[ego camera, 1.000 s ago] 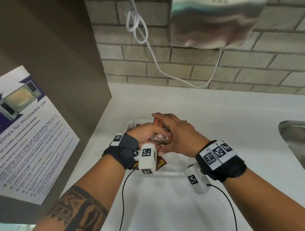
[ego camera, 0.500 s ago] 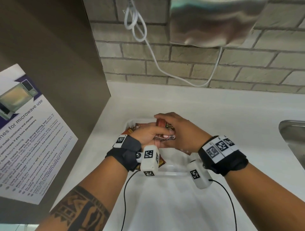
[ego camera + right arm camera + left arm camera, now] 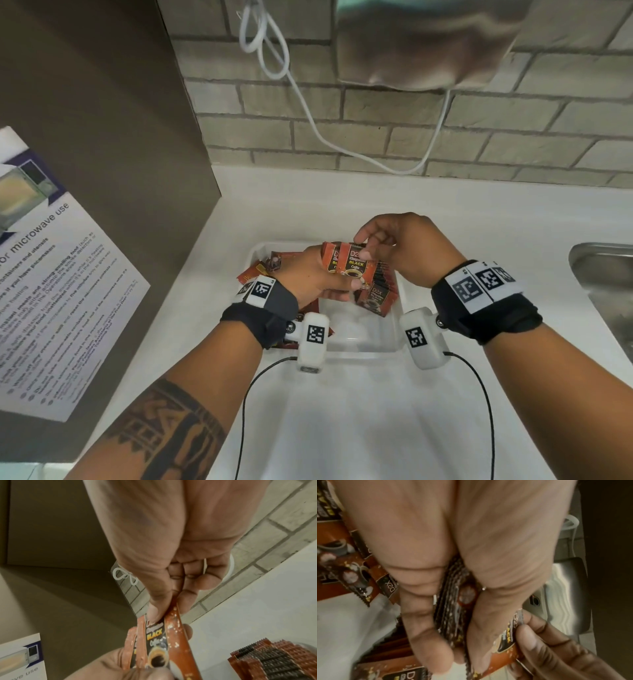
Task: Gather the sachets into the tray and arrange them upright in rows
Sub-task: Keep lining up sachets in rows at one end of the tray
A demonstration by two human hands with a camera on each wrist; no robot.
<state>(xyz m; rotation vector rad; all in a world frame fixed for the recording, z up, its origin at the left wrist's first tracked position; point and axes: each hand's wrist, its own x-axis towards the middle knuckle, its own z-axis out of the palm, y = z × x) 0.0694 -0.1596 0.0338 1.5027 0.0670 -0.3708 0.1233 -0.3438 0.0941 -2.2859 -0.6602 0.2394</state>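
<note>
The left hand [image 3: 317,274] grips a sachet stack [image 3: 453,601], edges visible only wrist-side; right hand [image 3: 407,246] fingers pinch the front sachet [image 3: 356,262] above the tray [image 3: 399,329].

Tray's near half: bare floor of the tray [image 3: 363,329], open from above.
Tray's far right: upright row of sachets [image 3: 378,294] blocks it.
Tray's left: loose sachets [image 3: 255,272] lie scattered.
Left side: brown panel [image 3: 102,137] walls it.
Right: sink [image 3: 603,274].
</note>
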